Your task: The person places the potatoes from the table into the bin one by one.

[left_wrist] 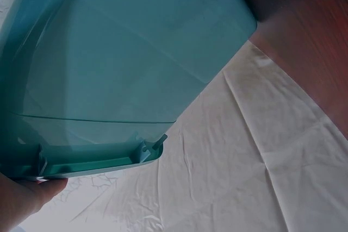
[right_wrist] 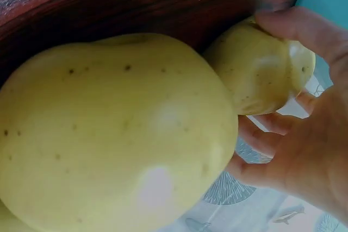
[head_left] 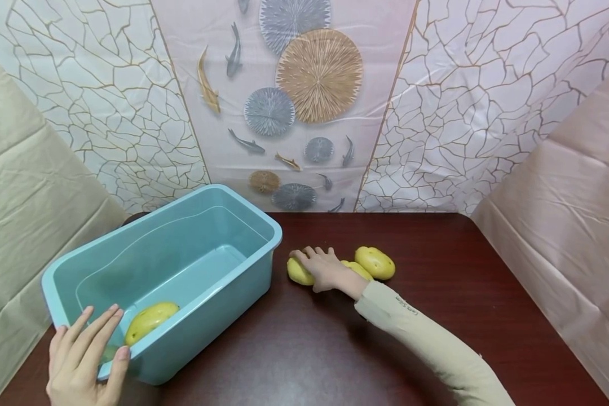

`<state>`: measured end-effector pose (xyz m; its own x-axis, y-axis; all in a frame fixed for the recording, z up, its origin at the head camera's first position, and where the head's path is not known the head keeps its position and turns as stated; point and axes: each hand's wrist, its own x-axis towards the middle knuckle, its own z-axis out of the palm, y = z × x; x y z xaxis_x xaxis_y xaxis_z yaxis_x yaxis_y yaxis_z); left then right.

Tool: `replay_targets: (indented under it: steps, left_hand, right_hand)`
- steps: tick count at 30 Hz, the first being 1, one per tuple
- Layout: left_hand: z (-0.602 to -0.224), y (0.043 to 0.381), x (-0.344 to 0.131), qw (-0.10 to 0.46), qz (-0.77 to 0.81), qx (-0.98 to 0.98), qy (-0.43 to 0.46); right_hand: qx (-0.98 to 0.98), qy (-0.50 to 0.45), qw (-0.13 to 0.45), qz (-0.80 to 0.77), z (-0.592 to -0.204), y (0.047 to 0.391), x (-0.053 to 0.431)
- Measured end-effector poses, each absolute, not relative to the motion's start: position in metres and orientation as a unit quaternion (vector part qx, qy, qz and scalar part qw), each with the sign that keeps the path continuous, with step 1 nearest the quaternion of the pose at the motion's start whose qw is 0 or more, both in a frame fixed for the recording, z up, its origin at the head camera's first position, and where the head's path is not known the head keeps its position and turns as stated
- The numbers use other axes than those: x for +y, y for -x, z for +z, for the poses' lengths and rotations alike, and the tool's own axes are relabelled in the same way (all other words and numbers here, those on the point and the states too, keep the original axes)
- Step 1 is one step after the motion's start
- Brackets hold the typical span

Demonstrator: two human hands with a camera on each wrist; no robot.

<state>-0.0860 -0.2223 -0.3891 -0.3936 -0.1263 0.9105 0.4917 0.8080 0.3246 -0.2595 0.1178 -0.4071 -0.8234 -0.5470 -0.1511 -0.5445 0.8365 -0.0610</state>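
Note:
My right hand reaches over a yellow potato on the table, thumb on one side and fingers curled round the other. In the right wrist view this potato sits between thumb and fingers, and a bigger-looking potato fills the foreground. Two potatoes lie by the right wrist: one partly hidden by it, one farther right. My left hand rests over the near rim of a light blue plastic tub, fingers straight. Inside the tub lies another potato, close to those fingers.
The dark red-brown table carries everything. Behind it hangs a patterned cloth, with plain beige cloth at the sides. The tub's far rim comes close to the back cloth. A beige sleeve crosses the right front.

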Motion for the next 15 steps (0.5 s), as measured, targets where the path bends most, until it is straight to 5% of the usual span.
replay_targets:
  steps: [15]
  left_hand:
    - [-0.3894, 0.0872, -0.2226, 0.542, -0.285, -0.781, 0.124]
  right_hand:
    - [0.95, 0.305, 0.053, -0.029, -0.4122, 0.2571, 0.1151]
